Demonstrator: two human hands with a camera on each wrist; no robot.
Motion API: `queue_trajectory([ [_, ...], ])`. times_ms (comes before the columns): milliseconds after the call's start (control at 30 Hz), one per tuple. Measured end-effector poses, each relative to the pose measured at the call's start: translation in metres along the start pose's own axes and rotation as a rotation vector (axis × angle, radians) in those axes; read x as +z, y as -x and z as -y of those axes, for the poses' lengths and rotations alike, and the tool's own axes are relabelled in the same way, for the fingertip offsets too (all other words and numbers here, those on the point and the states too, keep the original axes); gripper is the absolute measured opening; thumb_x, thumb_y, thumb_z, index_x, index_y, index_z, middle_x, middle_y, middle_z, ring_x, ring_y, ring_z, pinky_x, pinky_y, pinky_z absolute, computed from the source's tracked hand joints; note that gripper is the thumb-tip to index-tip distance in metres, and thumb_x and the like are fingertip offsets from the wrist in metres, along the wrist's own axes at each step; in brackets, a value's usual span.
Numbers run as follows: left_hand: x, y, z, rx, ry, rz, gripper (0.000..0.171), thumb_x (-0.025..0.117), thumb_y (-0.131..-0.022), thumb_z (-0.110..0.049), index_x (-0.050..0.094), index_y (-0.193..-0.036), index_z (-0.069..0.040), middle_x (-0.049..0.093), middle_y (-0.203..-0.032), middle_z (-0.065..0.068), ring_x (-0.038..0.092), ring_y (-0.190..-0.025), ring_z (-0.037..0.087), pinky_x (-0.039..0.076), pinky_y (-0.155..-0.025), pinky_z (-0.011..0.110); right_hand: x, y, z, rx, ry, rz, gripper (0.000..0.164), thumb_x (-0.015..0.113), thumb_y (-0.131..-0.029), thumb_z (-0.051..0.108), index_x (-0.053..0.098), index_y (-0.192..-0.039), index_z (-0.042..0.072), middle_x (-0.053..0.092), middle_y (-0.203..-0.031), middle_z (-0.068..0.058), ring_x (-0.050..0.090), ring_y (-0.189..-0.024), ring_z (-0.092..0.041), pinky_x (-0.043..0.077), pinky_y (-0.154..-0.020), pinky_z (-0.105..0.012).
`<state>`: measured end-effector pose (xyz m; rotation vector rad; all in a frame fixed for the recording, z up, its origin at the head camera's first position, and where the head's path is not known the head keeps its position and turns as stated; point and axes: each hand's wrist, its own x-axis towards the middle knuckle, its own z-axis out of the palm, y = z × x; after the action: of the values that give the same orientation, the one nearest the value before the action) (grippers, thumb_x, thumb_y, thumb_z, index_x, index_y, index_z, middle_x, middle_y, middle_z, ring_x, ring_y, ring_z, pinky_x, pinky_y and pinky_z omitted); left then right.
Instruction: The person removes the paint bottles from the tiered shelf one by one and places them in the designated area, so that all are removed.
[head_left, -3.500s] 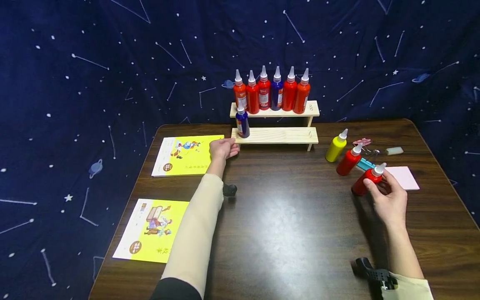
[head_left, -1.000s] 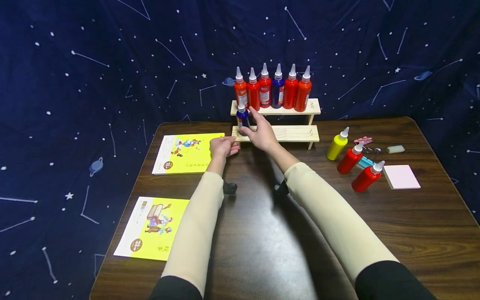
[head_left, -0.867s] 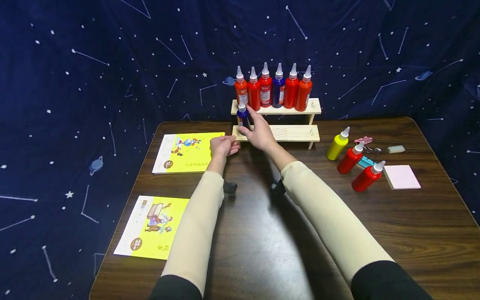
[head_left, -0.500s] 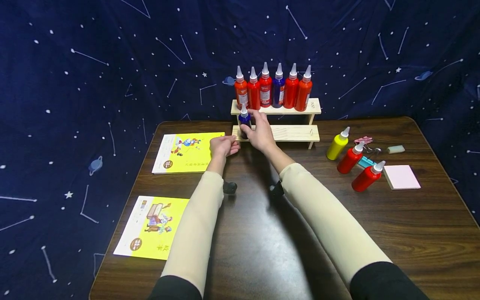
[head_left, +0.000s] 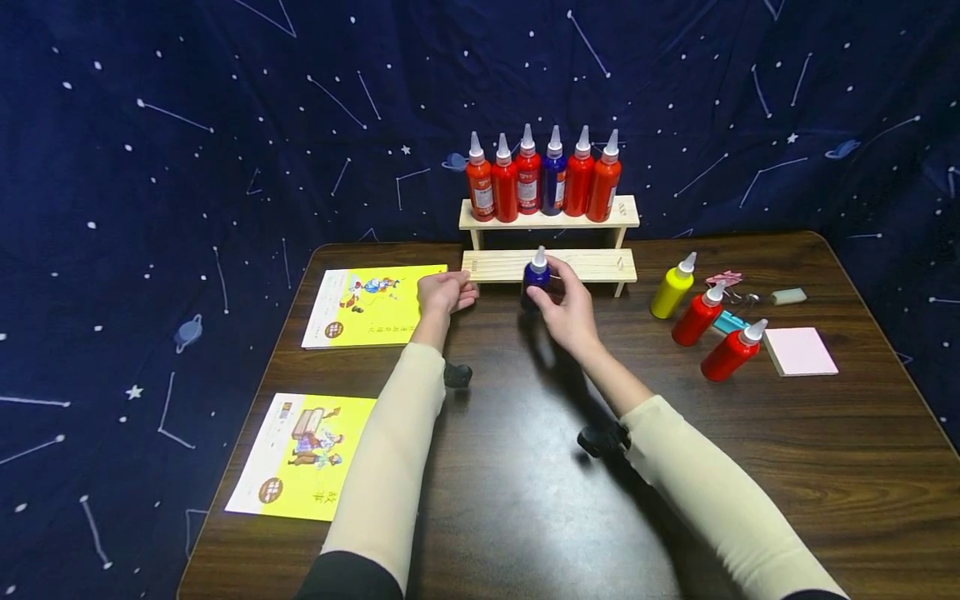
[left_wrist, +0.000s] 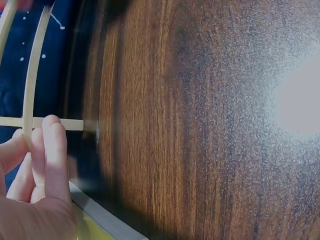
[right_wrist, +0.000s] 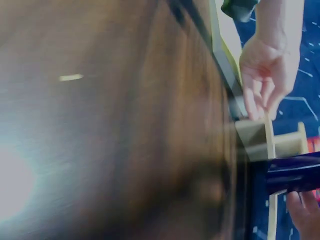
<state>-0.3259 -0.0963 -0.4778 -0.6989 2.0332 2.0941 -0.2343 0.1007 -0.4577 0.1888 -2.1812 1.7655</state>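
My right hand (head_left: 572, 312) holds a dark blue squeeze bottle (head_left: 536, 282) with a white pointed cap, in front of the lower step of a small wooden two-step rack (head_left: 577, 265). In the right wrist view the same blue bottle (right_wrist: 295, 172) lies across the fingers. My left hand (head_left: 444, 293) pinches the left end of the lower step between thumb and fingers; in the left wrist view the step's end (left_wrist: 29, 100) sits in that grip. On the upper step stand several red and orange-red bottles (head_left: 578, 185) and one blue bottle (head_left: 553, 182).
To the right stand a yellow bottle (head_left: 672, 288) and two red bottles (head_left: 698, 317), near a teal object (head_left: 729, 322), a pink-white notepad (head_left: 801, 351), pink clips (head_left: 724, 279) and a whitish eraser-like block (head_left: 788, 296). Two yellow booklets (head_left: 375, 307) lie on the left.
My right hand let go of a red bottle on the right, reached to the rack, took the blue bottle off the lower step and moved it right and toward me. The left hand stays put.
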Motion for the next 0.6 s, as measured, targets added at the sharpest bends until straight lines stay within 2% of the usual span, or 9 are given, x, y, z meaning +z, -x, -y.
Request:
queue_trajectory([
  [100,-0.001,0.0,-0.001,0.005,0.003,0.003,0.027,0.071,-0.087,-0.014,0.069,-0.109,0.002,0.072,-0.083,0.015,0.072,-0.073,0.021,0.06,-0.069,0.034,-0.028,0.028,0.012,0.023,-0.002,-0.052,0.049,0.066,-0.086,-0.004,0.048,-0.131,-0.008,0.055,-0.124,-0.029,0.057,-0.111,-0.043,0.053,-0.093,-0.046],
  [200,-0.001,-0.002,-0.001,0.009,0.0,-0.005,0.028,0.072,-0.086,-0.014,0.069,-0.109,0.001,0.071,-0.08,0.013,0.072,-0.07,0.02,0.06,-0.067,0.032,-0.057,0.057,0.022,0.041,0.032,-0.106,0.048,0.066,-0.085,-0.008,0.048,-0.129,-0.011,0.054,-0.124,-0.031,0.057,-0.11,-0.044,0.055,-0.091,-0.034],
  [267,-0.001,-0.003,-0.001,0.011,-0.001,-0.01,0.028,0.072,-0.086,-0.014,0.069,-0.109,0.001,0.071,-0.079,0.013,0.072,-0.069,0.02,0.06,-0.066,0.031,-0.075,0.077,0.024,0.046,0.07,-0.149,0.048,0.066,-0.084,-0.009,0.049,-0.129,-0.011,0.055,-0.124,-0.03,0.059,-0.108,-0.039,0.055,-0.087,-0.022],
  [367,0.0,-0.003,-0.001,0.01,0.003,-0.004,0.028,0.072,-0.086,-0.014,0.069,-0.109,0.001,0.071,-0.081,0.014,0.072,-0.07,0.02,0.06,-0.067,0.032,-0.101,0.105,0.025,0.063,0.14,-0.233,0.048,0.067,-0.083,-0.009,0.05,-0.128,-0.01,0.058,-0.122,-0.028,0.062,-0.103,-0.022,0.052,-0.082,-0.011],
  [433,0.0,-0.002,-0.001,0.006,0.009,0.006,0.028,0.072,-0.087,-0.014,0.069,-0.11,0.002,0.072,-0.085,0.016,0.072,-0.074,0.022,0.06,-0.07,0.034,-0.117,0.122,0.022,0.068,0.178,-0.299,0.048,0.068,-0.081,-0.01,0.052,-0.127,-0.01,0.062,-0.116,-0.021,0.061,-0.098,-0.008,0.052,-0.08,-0.01],
  [500,0.0,-0.001,0.0,-0.004,0.017,0.011,0.028,0.072,-0.087,-0.015,0.069,-0.11,0.002,0.072,-0.089,0.018,0.072,-0.079,0.024,0.06,-0.072,0.036,-0.134,0.138,0.015,0.074,0.217,-0.359,0.049,0.069,-0.08,-0.012,0.053,-0.126,-0.01,0.064,-0.113,-0.007,0.06,-0.094,0.002,0.051,-0.079,-0.009],
  [600,0.001,-0.001,-0.001,-0.011,0.02,0.011,0.029,0.071,-0.087,-0.015,0.069,-0.11,0.002,0.071,-0.093,0.02,0.072,-0.084,0.027,0.06,-0.074,0.037,-0.16,0.157,-0.001,0.088,0.245,-0.442,0.051,0.07,-0.077,-0.013,0.055,-0.126,-0.007,0.06,-0.108,0.013,0.059,-0.092,0.006,0.051,-0.076,-0.006],
])
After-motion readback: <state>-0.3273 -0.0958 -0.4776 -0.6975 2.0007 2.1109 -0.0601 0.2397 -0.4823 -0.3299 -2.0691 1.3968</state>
